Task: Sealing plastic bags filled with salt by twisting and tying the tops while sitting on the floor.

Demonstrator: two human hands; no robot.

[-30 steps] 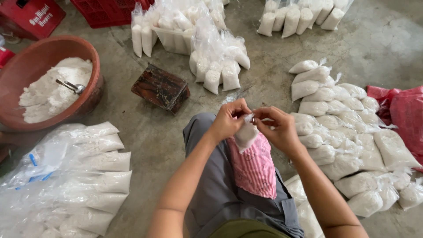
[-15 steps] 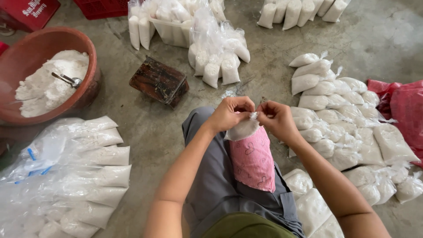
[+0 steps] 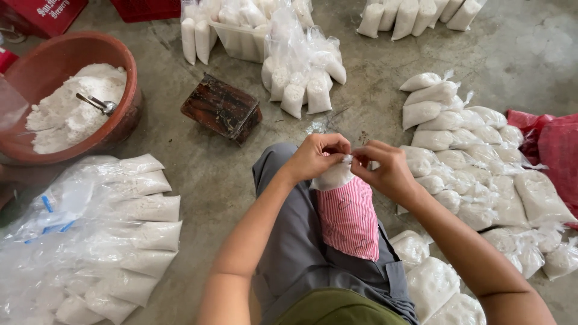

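Observation:
A small clear plastic bag of white powder [image 3: 332,177] rests upright on my lap, against a pink striped cloth [image 3: 350,218]. My left hand [image 3: 316,155] and my right hand [image 3: 385,169] both pinch the twisted neck of this bag, fingertips meeting above it. My grey trousers [image 3: 295,253] lie under the cloth.
A brown basin [image 3: 123,114] of white powder with a metal scoop [image 3: 99,105] stands at far left. Filled bags lie in heaps: left [image 3: 129,241], right [image 3: 475,174], front centre [image 3: 301,84], top right [image 3: 415,15]. A dark wooden block [image 3: 221,108] sits ahead. Red cloth [image 3: 557,147] at right.
Both hands stay on the bag's neck, fingers shifting slightly as they twist it. The view has dipped a little and moved closer.

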